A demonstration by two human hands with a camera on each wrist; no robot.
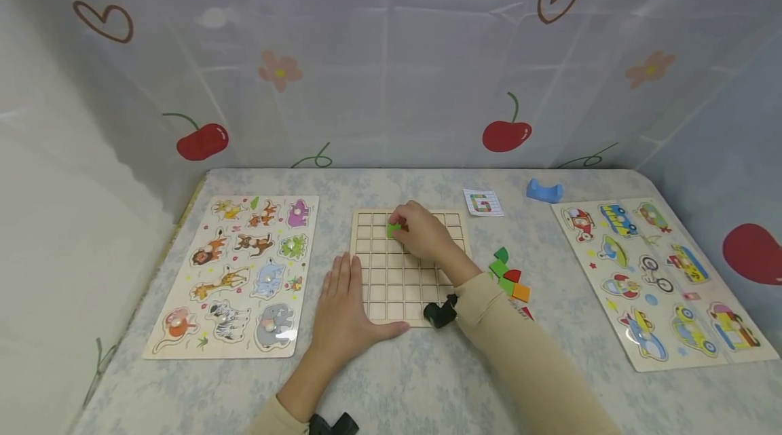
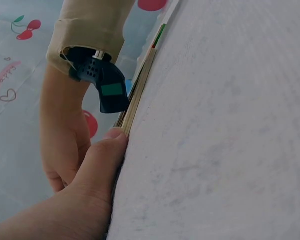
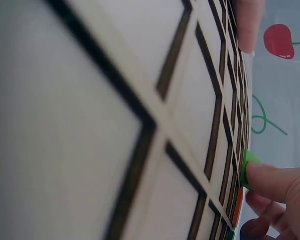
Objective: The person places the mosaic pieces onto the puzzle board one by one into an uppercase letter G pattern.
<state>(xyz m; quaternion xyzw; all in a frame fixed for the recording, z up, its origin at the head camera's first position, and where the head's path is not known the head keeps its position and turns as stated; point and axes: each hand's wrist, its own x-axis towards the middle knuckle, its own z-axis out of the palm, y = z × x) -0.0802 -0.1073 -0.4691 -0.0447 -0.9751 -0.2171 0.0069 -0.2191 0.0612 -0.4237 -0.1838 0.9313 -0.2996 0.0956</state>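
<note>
"happy" on curtain [image 1: 385, 96], "G" on card [image 1: 483, 203]

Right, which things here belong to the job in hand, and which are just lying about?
Job in hand:
green piece, pinched by the right hand
grid board, touched by the left hand
loose coloured pieces
card with a G-shaped pattern, probably the model

Apparently lying about:
animal puzzle board
vehicle puzzle board
blue curved block

The head view is looking forward and down over the grid board [image 1: 381, 292], the left wrist's skimming its edge, the right wrist's facing closely across it, all sharing the right hand [image 1: 423, 233].
</note>
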